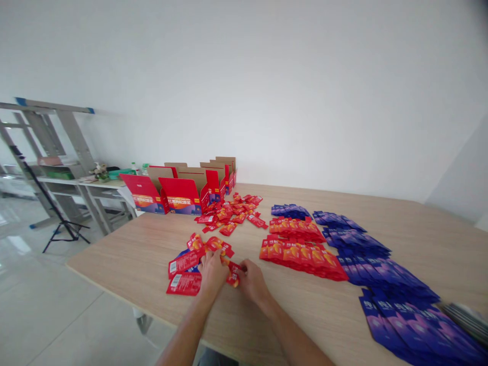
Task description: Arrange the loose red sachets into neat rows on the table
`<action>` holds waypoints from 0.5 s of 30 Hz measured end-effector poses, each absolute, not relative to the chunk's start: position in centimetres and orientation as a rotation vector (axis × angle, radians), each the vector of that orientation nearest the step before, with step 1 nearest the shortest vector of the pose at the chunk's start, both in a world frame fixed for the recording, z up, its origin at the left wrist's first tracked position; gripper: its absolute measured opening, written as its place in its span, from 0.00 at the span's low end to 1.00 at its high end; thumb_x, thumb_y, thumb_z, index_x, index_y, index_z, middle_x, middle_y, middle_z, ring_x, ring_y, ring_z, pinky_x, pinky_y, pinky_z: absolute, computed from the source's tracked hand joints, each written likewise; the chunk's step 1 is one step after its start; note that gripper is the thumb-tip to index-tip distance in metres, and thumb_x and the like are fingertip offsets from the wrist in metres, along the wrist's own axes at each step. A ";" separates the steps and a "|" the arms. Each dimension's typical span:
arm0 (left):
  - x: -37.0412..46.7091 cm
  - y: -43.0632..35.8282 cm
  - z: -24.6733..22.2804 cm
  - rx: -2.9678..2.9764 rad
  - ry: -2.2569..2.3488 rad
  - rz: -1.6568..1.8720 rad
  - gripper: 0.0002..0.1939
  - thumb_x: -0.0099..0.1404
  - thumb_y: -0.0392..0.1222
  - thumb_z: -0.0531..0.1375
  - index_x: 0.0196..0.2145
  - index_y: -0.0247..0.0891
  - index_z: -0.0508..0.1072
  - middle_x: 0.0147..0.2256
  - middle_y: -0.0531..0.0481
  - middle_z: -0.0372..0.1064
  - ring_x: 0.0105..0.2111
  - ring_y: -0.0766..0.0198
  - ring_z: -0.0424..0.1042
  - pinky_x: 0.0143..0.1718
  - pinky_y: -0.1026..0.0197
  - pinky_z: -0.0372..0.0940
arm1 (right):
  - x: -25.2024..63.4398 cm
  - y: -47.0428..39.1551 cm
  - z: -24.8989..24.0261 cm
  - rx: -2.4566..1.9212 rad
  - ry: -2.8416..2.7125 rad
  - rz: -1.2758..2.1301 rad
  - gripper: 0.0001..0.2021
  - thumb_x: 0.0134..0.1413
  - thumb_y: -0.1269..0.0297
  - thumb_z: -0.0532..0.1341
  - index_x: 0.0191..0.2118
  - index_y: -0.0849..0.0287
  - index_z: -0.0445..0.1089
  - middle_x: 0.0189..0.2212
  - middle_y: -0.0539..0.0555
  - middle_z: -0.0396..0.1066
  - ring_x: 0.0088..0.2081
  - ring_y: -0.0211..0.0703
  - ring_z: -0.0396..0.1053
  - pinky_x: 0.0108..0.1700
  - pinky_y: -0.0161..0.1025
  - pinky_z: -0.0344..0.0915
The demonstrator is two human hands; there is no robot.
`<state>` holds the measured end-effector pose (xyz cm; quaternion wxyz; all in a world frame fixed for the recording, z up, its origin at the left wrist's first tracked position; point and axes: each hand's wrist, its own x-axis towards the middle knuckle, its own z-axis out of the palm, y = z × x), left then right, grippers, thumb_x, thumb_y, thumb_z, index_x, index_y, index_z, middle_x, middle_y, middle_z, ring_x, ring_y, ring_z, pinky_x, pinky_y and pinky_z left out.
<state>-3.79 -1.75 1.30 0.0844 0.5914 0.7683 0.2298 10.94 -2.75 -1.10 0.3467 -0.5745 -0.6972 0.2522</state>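
Observation:
Several red sachets [184, 284] lie in a loose group at the near left of the wooden table, with a bit of a blue sachet showing under them. My left hand [212, 270] rests on this group, its fingers over the red and orange sachets. Just to its right, my right hand [251, 279] pinches the edge of a red sachet [232, 274] between thumb and fingers. Whether my left fingers grip a sachet or only press on it is hard to see.
Open red boxes [183, 195] stand at the table's back left, with a loose red sachet pile [229, 213] before them. Rightward lie fanned red sachet rows [301, 254] and blue sachet rows [385, 269]. A black tripod [64, 223] stands on the floor at left.

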 end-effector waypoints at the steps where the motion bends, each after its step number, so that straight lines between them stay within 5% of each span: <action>1: -3.5 -1.6 1.4 1.773 2.274 0.703 0.22 0.61 0.37 0.55 0.54 0.42 0.72 0.53 0.40 0.68 0.54 0.46 0.64 0.53 0.46 0.58 | 11.6 -2.5 -0.9 -1.445 -1.758 0.665 0.07 0.56 0.70 0.55 0.34 0.58 0.71 0.31 0.53 0.75 0.34 0.44 0.71 0.36 0.35 0.60; 8: -2.6 -0.5 0.9 1.713 1.714 1.016 0.07 0.57 0.39 0.60 0.34 0.37 0.76 0.34 0.47 0.75 0.38 0.57 0.72 0.40 0.58 0.64 | 15.1 -1.1 -0.8 -1.360 -1.454 0.602 0.07 0.56 0.60 0.58 0.36 0.56 0.71 0.35 0.55 0.76 0.39 0.49 0.73 0.43 0.41 0.67; 12: -2.5 -0.3 0.2 1.359 1.475 1.172 0.10 0.53 0.46 0.64 0.28 0.35 0.75 0.26 0.50 0.73 0.28 0.60 0.72 0.31 0.61 0.63 | 15.6 -0.6 -1.0 -1.216 -1.193 0.871 0.18 0.53 0.49 0.62 0.41 0.58 0.71 0.37 0.57 0.77 0.39 0.50 0.74 0.40 0.41 0.69; 15: -2.2 -0.5 -0.2 1.165 1.371 1.231 0.14 0.50 0.49 0.67 0.28 0.35 0.75 0.25 0.50 0.74 0.25 0.62 0.71 0.29 0.61 0.63 | 15.5 -0.6 -1.1 -1.150 -1.124 1.038 0.21 0.53 0.43 0.61 0.33 0.58 0.71 0.29 0.54 0.75 0.31 0.46 0.72 0.32 0.38 0.66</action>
